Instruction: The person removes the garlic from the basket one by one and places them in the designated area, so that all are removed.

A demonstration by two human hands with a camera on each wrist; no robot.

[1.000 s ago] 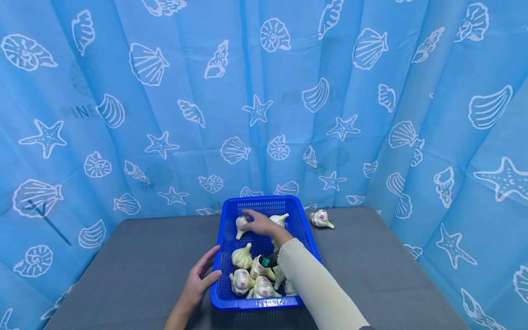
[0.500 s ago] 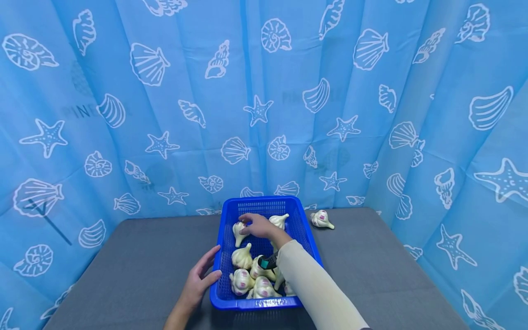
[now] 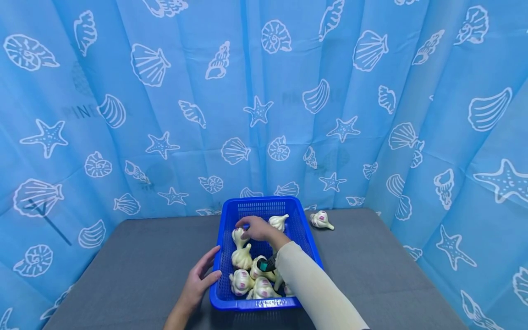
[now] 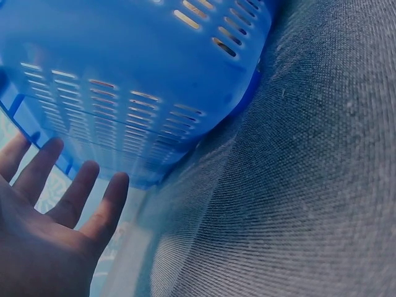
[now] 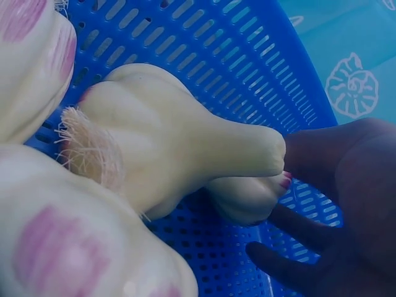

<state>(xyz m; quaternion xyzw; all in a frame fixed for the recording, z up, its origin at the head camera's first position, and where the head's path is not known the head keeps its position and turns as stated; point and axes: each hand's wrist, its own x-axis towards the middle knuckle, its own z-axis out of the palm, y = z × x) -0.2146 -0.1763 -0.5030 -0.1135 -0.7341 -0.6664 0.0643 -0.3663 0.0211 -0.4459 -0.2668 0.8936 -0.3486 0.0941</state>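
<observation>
A blue plastic basket (image 3: 311, 236) with slotted walls stands on the table, holding several garlic bulbs with pinkish marks. In its far left part my right hand (image 3: 257, 228) holds a garlic bulb (image 3: 238, 237) between thumb and fingers. The right wrist view shows this hand (image 5: 349, 216) around the bulb, which is partly hidden behind another garlic bulb (image 5: 161, 136) with a thick stem and root hairs. My left hand (image 3: 197, 280) touches the basket's left rim. Its fingers (image 4: 102, 210) spread out fairly straight beside the outer wall in the left wrist view.
One garlic bulb (image 3: 321, 220) lies outside the basket, on the grey tabletop (image 3: 156, 256) to the right. A blue curtain (image 3: 255, 128) with white shell prints hangs behind and along both sides. My right sleeve (image 3: 313, 284) covers the basket's near right part.
My right hand has drawn the garlic bulb nearer, down the basket's left side, up against the bulb in front of it. The left hand has stayed at the rim.
</observation>
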